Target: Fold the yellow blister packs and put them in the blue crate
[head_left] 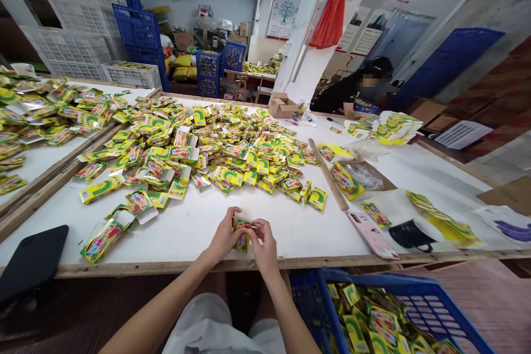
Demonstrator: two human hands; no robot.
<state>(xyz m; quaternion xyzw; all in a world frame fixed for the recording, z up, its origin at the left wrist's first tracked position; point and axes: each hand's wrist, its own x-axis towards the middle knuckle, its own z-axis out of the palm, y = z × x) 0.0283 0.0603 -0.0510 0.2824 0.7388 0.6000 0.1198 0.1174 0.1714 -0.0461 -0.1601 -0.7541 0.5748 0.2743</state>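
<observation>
My left hand point(224, 237) and my right hand point(264, 243) meet over the near edge of the white table point(199, 227). Both hands pinch one small yellow-green packet point(241, 231) between their fingers. A big heap of the same packets point(207, 149) covers the middle of the table beyond my hands. A few loose packets point(103, 235) lie to the left of my hands.
A blue crate point(435, 310) with packets stands at lower right below the table. A pink phone point(372, 235) and a black phone point(33, 260) lie near the front edge. A wooden stick point(328, 174) and an open box point(365, 177) lie at right. A person sits at the far right corner point(352, 91).
</observation>
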